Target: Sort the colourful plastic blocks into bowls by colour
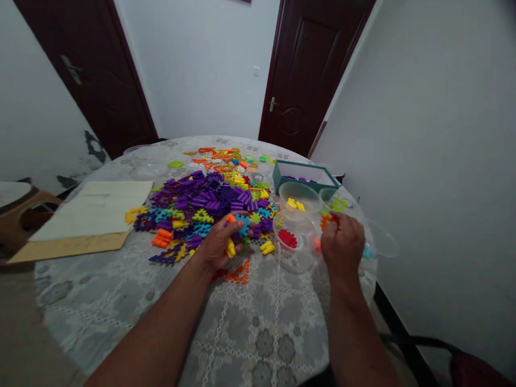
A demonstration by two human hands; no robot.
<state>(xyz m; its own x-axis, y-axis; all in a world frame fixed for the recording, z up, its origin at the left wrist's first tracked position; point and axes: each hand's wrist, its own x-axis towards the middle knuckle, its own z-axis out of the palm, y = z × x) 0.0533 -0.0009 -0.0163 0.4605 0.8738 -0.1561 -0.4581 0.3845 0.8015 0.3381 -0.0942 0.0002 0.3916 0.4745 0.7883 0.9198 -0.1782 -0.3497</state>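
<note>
My left hand [220, 242] is closed around several plastic building pieces, among them a blue toothed piece [242, 224], a yellow tube-shaped piece [230, 248] and an orange one [231, 219]. To the right, my right hand [342, 242] pinches an orange toothed piece [325, 221] above the clear plastic bowls; its fingertips are partly hidden. A red round toothed piece [287, 238] lies in the near clear bowl [300, 260]. Yellow tube pieces [295, 204] sit in the bowl behind it. Beyond my left hand spreads a large pile of mostly purple pieces [209, 196].
A green-edged box [304, 172] with purple pieces inside stands at the back right. Orange and yellow flat pieces [220, 160] lie at the back. A pale board [97, 207] rests at the left edge. Near me are an orange triangle piece [239, 273] and yellow tubes [267, 248].
</note>
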